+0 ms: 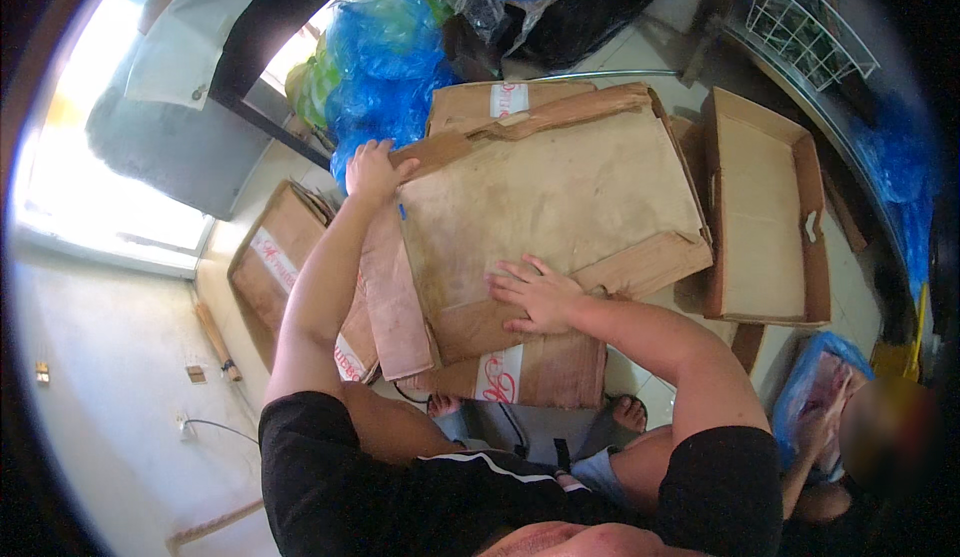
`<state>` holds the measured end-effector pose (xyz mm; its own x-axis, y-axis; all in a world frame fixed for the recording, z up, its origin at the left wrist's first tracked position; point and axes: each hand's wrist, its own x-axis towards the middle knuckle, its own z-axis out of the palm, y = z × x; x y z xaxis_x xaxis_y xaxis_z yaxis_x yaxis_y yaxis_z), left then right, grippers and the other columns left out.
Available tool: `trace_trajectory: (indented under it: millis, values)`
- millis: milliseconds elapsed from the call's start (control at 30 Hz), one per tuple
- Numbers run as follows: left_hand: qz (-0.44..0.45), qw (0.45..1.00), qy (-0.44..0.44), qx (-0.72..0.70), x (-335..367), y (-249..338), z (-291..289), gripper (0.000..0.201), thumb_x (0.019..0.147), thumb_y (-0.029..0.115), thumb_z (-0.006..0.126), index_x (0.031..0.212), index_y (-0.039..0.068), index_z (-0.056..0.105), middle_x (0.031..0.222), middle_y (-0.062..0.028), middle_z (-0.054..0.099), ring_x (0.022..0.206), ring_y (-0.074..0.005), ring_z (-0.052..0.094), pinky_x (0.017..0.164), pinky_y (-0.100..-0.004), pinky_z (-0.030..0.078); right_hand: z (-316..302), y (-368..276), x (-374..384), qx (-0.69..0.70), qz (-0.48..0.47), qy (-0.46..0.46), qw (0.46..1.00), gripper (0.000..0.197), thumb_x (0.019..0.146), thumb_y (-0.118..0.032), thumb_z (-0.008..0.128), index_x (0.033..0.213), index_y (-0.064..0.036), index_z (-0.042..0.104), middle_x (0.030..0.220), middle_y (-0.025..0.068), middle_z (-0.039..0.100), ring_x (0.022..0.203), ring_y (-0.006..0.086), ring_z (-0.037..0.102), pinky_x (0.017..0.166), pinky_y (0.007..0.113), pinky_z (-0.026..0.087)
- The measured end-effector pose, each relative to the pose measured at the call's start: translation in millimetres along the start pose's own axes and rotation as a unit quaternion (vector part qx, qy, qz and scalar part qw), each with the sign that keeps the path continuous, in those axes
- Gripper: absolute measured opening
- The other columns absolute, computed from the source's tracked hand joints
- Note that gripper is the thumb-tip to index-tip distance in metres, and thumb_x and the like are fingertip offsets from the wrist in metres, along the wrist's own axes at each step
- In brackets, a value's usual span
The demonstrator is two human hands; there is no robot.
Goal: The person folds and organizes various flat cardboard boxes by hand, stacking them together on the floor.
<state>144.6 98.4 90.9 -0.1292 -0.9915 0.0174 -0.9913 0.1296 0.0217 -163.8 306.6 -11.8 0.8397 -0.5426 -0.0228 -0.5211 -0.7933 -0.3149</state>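
Though askew, carton (550,187) longest sideways.

Has the left hand (373,171) way out front, thumb (406,168) out to the right. Rests the right hand (541,296) closer in, palm down, fingers (507,270) spread leftward, and bends that elbow (692,345) pretty sharply.

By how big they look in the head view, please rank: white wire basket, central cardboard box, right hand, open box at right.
Largest: central cardboard box
Open box at right
White wire basket
Smallest: right hand
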Motion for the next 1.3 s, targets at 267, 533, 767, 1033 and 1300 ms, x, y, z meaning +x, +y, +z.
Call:
trace_trajectory:
  millis: [267, 533, 767, 1033, 1300]
  values:
    - [0.161, 0.987, -0.017, -0.004, -41, 25, 75, 0.095, 0.082, 0.05, 0.076, 0.156, 0.008, 0.034, 0.156, -0.0211, 0.036, 0.145, -0.0442, 0.029, 0.118, -0.0612, 0.027, 4, 3, -3, 0.041, -0.007, 0.015, 0.999, 0.069, 0.099, -0.058, 0.047, 0.152, -0.0131, 0.045, 0.164, 0.0047, 0.034, 0.155, 0.0252, 0.021, 0.125, 0.056, 0.015]
    - [0.08, 0.996, -0.034, -0.016, -27, 103, 84, 0.099, 0.089, 0.053, 0.068, 0.163, 0.011, 0.016, 0.163, -0.0258, 0.022, 0.15, -0.049, 0.02, 0.119, -0.0606, 0.026, 13, 9, -10, 0.023, -0.002, 0.023, 0.999, 0.073, 0.101, -0.061, 0.042, 0.155, -0.0134, 0.041, 0.166, 0.0043, 0.031, 0.157, 0.0258, 0.017, 0.126, 0.056, 0.01]
    - [0.169, 0.984, -0.059, 0.0, 53, 55, 64, 0.052, 0.096, 0.039, 0.061, 0.137, 0.007, 0.059, 0.119, -0.0233, 0.069, 0.113, -0.0406, 0.065, 0.101, -0.0483, 0.051, 10, 6, 4, 0.034, -0.016, 0.01, 0.999, 0.075, 0.101, -0.062, 0.042, 0.158, -0.0142, 0.035, 0.169, 0.0041, 0.025, 0.158, 0.0265, 0.014, 0.126, 0.056, 0.009]
    - [0.064, 0.97, -0.211, -0.099, -19, 91, 31, 0.054, 0.102, 0.034, 0.053, 0.15, 0.009, 0.047, 0.141, -0.0228, 0.058, 0.125, -0.0414, 0.059, 0.108, -0.0462, 0.047, 24, 14, -4, 0.066, -0.017, 0.011, 0.998, 0.077, 0.098, -0.063, 0.046, 0.156, -0.0136, 0.038, 0.167, 0.0054, 0.029, 0.157, 0.0274, 0.017, 0.126, 0.057, 0.01]
    - [0.209, 0.969, -0.038, -0.125, -47, 142, 102, 0.068, 0.094, 0.041, 0.064, 0.149, 0.004, 0.047, 0.143, -0.0247, 0.055, 0.132, -0.0441, 0.049, 0.111, -0.0526, 0.038, 34, 13, -14, 0.136, -0.023, 0.066, 0.988, 0.07, 0.093, -0.06, 0.058, 0.145, -0.0134, 0.053, 0.161, 0.0095, 0.039, 0.153, 0.0316, 0.028, 0.122, 0.058, 0.02]
